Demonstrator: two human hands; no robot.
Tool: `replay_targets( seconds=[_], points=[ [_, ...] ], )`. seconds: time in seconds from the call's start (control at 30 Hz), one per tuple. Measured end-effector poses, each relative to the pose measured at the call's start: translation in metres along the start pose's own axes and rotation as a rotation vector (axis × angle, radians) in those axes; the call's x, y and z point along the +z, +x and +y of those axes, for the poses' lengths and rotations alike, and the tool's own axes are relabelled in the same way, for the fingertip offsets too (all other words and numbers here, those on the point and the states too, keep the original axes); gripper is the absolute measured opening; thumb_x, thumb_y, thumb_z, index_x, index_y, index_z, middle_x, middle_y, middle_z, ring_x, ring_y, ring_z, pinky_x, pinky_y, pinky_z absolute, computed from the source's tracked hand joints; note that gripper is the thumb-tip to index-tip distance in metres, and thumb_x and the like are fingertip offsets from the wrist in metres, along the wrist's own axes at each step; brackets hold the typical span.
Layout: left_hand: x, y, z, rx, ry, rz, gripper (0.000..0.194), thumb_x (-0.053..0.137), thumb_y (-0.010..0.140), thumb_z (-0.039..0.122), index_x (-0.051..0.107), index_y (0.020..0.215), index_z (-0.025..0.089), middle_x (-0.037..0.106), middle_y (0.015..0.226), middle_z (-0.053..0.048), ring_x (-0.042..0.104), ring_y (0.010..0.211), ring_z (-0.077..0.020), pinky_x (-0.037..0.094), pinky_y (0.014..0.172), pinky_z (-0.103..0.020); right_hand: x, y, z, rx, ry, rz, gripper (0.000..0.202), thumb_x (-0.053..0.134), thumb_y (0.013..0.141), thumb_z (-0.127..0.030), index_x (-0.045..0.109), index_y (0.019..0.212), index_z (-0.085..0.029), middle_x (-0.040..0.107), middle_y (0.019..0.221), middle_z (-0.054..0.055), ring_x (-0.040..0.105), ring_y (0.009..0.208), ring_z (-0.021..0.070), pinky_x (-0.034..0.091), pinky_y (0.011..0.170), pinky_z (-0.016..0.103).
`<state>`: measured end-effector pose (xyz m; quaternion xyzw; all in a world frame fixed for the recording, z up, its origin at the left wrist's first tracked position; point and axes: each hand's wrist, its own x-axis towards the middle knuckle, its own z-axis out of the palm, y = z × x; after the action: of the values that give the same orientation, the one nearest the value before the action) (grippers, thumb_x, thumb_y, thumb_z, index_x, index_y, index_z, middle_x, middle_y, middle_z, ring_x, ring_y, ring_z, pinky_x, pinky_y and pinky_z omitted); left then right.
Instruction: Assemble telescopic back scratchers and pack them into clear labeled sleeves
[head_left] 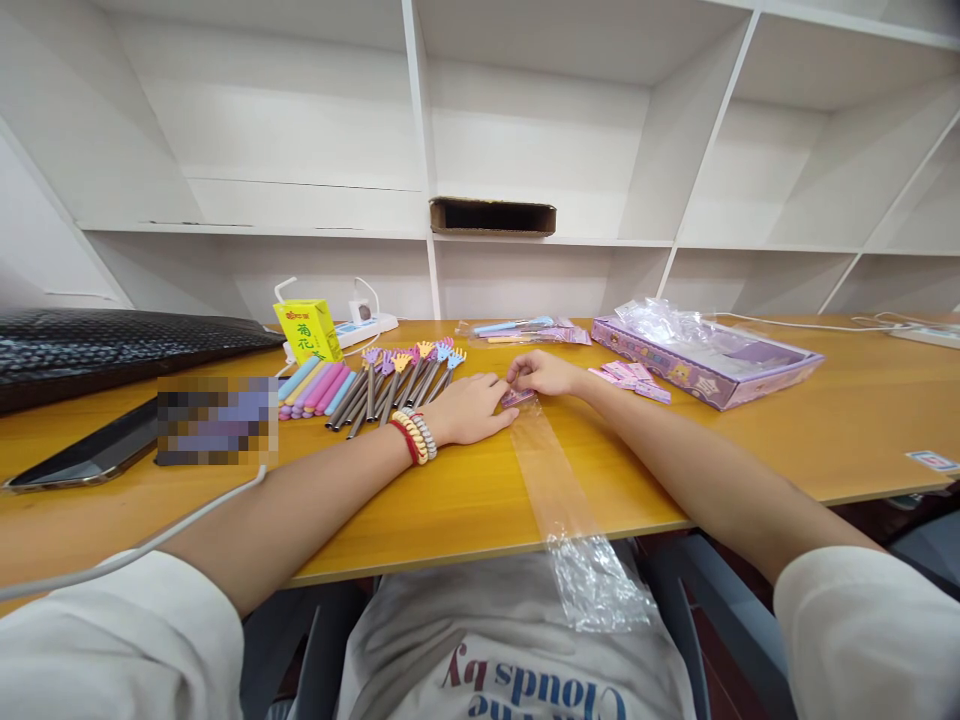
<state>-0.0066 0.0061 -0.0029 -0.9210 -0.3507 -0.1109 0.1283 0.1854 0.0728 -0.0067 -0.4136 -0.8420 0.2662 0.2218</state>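
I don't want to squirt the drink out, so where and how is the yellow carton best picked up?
Probably by the upper side walls of the yellow carton, lightly, from above: it stands upright, pastel sticks crowd its lower front, and the bent straw rises at its top left.

Long clear plastic strip [561, 490], over table [450, 510] edge; purple piece [517, 398], far end

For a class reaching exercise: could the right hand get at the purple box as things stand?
Probably yes: only low pink cards seem to lie between the right hand and the purple box, though crumpled clear plastic covers part of its top.
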Motion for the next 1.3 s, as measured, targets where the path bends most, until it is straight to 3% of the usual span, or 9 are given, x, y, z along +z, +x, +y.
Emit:
replay_targets(
  seconds=[0.33, 1.3],
  points=[
    [0.005, 0.001, -0.002, 0.017, 0.02, 0.012, 0.047, 0.028, 0.088, 0.051, 0.055, 0.097, 0.014, 0.057, 0.093, -0.011, 0.054, 0.085, -0.0216, 0.041, 0.077, -0.034, 0.0, -0.007, -0.017, -0.004, -0.189, 0.035, 0.022, 0.053, 0.069, -0.019, 0.064, 0.088, -0.013, 0.061, 0.073, -0.001, 0.05, 0.061, 0.008, 0.036, 0.057, 0.017],
    [0.001, 0.0, 0.0, 0.002, 0.006, -0.011, 0.044, 0.03, 0.088, 0.05, 0.055, 0.096, 0.015, 0.057, 0.095, -0.01, 0.054, 0.087, -0.021, 0.041, 0.078, -0.033, 0.003, -0.007, -0.02, -0.056, -0.367, 0.016, 0.021, 0.051, 0.075, -0.023, 0.065, 0.088, -0.014, 0.064, 0.078, 0.001, 0.05, 0.064, 0.0092, 0.033, 0.06, 0.018]
  ],
)
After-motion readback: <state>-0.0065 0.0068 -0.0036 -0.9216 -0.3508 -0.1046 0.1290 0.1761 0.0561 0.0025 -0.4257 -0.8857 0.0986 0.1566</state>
